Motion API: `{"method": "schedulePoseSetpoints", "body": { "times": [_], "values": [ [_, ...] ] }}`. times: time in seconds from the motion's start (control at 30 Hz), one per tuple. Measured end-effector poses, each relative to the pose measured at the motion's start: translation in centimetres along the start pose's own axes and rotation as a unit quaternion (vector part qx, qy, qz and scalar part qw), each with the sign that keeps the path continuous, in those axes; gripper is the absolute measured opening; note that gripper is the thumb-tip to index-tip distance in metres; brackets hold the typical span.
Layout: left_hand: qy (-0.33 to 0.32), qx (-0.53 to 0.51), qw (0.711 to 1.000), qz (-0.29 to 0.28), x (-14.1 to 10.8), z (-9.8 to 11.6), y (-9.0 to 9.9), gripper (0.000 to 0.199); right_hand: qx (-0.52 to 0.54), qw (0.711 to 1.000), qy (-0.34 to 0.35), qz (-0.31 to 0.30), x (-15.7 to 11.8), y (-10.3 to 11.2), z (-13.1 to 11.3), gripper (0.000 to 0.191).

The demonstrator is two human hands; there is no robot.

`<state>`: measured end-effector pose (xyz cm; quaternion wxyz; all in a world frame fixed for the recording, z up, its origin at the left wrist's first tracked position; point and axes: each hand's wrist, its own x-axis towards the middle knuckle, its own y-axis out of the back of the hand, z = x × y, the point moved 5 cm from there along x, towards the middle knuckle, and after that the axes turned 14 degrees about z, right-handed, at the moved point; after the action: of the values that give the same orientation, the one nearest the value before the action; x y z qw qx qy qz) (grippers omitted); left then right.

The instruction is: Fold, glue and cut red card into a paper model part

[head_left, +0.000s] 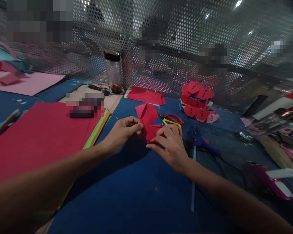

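Observation:
Between my hands, above the blue table, is a folded red paper piece [147,113] with angled flaps standing up. My left hand [124,131] is closed, pinching its left edge between thumb and fingers. From the right, my right hand [169,144] grips the lower flap with thumb and fingertips. Just behind the right hand lie scissors [172,119] with red and yellow handles. A blue glue gun [200,139] rests to the right, a long pale glue stick [193,182] near it. One tiny red scrap [156,188] lies on the table in front.
Large red sheets [39,139] over coloured paper fill the left. Behind stand a black-lidded bottle [113,71], red cut sheets [145,95] and dotted red paper pieces [197,100]. A perforated metal screen [166,55] closes the back. At right lies a magenta tool [271,182].

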<state>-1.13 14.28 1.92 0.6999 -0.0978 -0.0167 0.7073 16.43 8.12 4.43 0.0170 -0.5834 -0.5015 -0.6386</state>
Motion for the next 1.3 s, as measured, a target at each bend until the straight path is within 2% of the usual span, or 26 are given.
{"method": "schedulePoseSetpoints", "body": {
  "times": [0.13, 0.3, 0.8, 1.3],
  "values": [
    [-0.011, 0.002, 1.0, -0.005, 0.0, -0.2, 0.0, 0.032, -0.011, 1.0, -0.017, -0.005, 0.0, -0.2, 0.2, 0.032],
    [-0.026, 0.009, 1.0, -0.011, -0.2, -0.2, -0.1, 0.035, -0.036, 0.999, -0.02, -0.017, -0.1, -0.6, 0.3, 0.029],
    [-0.101, 0.083, 0.99, -0.05, -0.8, -0.2, -0.5, 0.022, -0.079, 0.994, -0.021, -0.066, -0.3, -1.2, 0.6, 0.024],
    [-0.13, 0.13, 0.982, -0.035, -1.1, 0.0, -0.7, 0.018, -0.087, 0.993, -0.025, -0.081, -0.3, -1.4, 0.7, 0.022]
  ]
}}
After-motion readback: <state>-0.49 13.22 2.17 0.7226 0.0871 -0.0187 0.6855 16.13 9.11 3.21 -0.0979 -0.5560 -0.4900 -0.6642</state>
